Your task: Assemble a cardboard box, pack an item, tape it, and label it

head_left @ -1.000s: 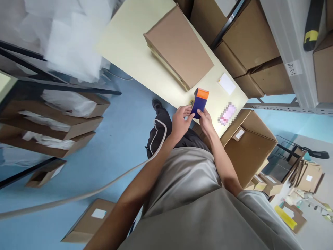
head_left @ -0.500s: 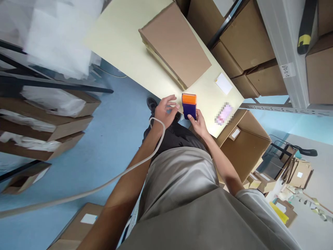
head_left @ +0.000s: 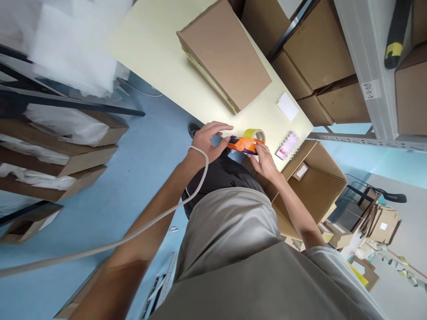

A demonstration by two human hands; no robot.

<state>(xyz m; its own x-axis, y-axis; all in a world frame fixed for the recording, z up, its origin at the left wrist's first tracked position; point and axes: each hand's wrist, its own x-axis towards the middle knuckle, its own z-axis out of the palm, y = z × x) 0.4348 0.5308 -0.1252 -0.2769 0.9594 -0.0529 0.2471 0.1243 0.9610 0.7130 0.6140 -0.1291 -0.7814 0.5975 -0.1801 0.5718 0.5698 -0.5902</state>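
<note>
Clasping the orange box [head_left: 246,144], right hand [head_left: 265,160] fingers curl closed; left hand [head_left: 207,141] fingers touch it, splayed.

A storeroom for packing: brown cardboard cartons [head_left: 320,49] on grey metal shelving [head_left: 358,66] beyond the hands, a yellowish tape roll [head_left: 255,134] just beside them.

Glossy printed card on the box [head_left: 246,144]; shiny plastic film on the tape roll [head_left: 254,133]. Matt brown cardboard carton [head_left: 227,53], smooth. Table [head_left: 160,49]: pale laminate, smooth, dull sheen. Rack [head_left: 363,53]: grey painted metal.
</note>
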